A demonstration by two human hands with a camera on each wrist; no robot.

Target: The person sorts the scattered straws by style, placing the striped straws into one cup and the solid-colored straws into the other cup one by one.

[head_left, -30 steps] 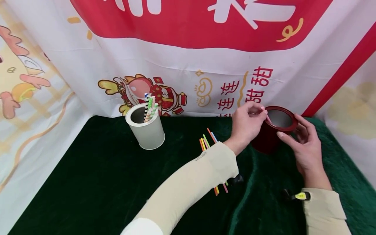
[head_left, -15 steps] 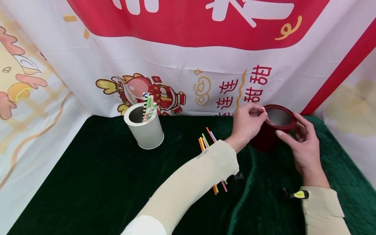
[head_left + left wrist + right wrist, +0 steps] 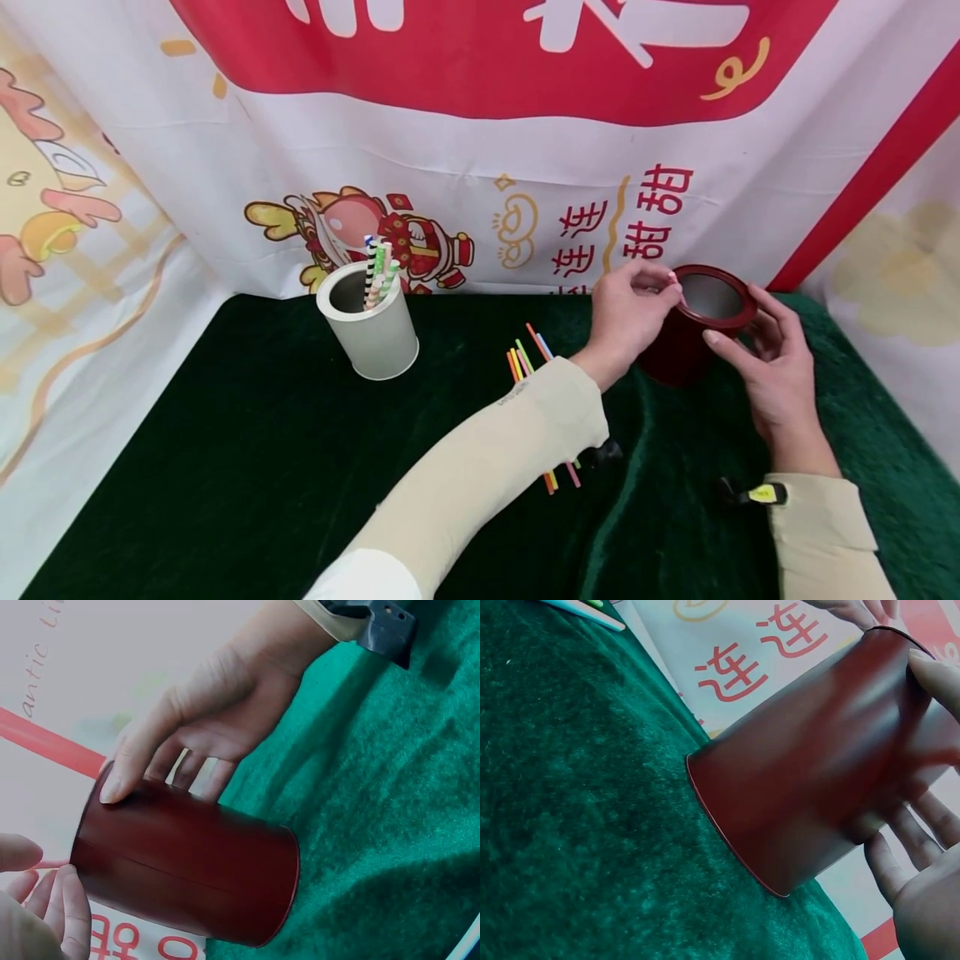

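My left hand [image 3: 632,310] pinches a thin pink straw [image 3: 52,864] between thumb and fingers, right at the rim of a dark red canister [image 3: 678,354]. Most of the straw is hidden by the fingers and the canister. Around the canister's other side, near the top, my right hand [image 3: 780,379] holds it with the thumb in front and the fingers behind. The canister stands on the green cloth with its round mouth facing up, as the right wrist view also shows its lower edge at the cloth.
Several thin coloured straws [image 3: 517,367] lie on the green cloth [image 3: 247,467], partly under the left forearm. A white canister [image 3: 378,346] at the back left holds several striped paper straws [image 3: 381,275]. A printed curtain [image 3: 450,150] hangs behind the table.
The pink straw, seen slanting inside the red canister's mouth a second ago, now shows less in the head view. Both hands stay almost in place.
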